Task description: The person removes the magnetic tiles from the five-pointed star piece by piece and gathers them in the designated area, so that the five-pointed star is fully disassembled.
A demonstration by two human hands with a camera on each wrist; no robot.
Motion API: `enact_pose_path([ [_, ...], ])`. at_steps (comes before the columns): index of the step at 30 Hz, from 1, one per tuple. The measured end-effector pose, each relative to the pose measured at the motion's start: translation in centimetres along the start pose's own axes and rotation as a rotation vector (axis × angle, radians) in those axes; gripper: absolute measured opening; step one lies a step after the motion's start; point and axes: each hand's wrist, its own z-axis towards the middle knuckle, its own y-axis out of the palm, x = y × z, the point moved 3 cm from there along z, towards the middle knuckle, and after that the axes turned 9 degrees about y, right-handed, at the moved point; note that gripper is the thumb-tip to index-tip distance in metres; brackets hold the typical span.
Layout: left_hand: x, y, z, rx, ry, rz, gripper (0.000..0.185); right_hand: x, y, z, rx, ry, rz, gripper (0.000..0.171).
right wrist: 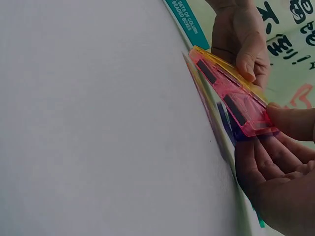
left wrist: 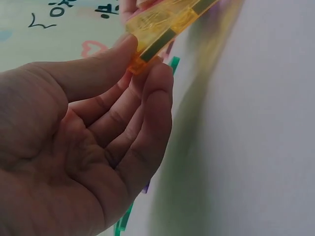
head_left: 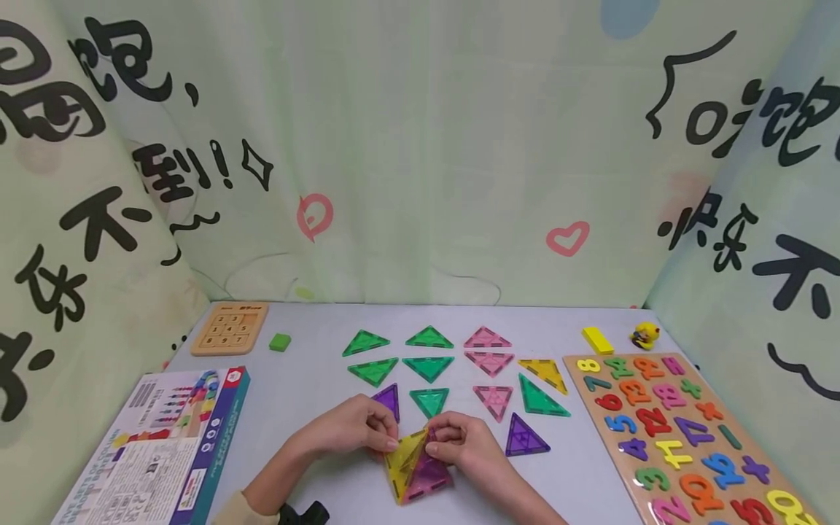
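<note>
Low over the front of the table, my left hand [head_left: 351, 430] pinches a translucent yellow triangular magnetic tile [head_left: 402, 470] between thumb and fingers. My right hand [head_left: 471, 442] pinches a pink triangular magnetic tile [head_left: 429, 475], its thumb on the upper face in the right wrist view. The two tiles meet along a side and stand tilted to each other. Beneath the pink tile, near the right fingertips, a dark blue-purple edge [right wrist: 239, 132] shows; what it belongs to is partly hidden. A purple triangular tile [head_left: 389, 399] lies just behind the left hand.
Green tiles [head_left: 428, 369], pink tiles [head_left: 488, 362], a yellow tile [head_left: 545, 375] and a purple tile [head_left: 526, 437] lie flat beyond the hands. A printed box [head_left: 157, 445] is left, a number board [head_left: 656, 415] right. A wooden board [head_left: 230, 329] and toy duck [head_left: 645, 335] stand farther back.
</note>
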Motion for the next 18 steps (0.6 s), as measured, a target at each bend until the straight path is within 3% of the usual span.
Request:
enact_pose_path([
  [6,0.2,-1.7,-0.4,0.024,-0.002,0.026,0.009,0.0,0.1,0.0,0.005,0.007,-0.035,0.029],
  [12,-0.5,-6.3,-1.6,0.212,-0.026,0.150,0.011,0.1,0.2,-0.1,-0.018,0.016,-0.034,0.030],
  [18,-1.6,-10.6,-2.6,0.381,-0.104,0.284,0.013,0.3,0.5,0.0,-0.044,0.017,-0.035,0.030],
])
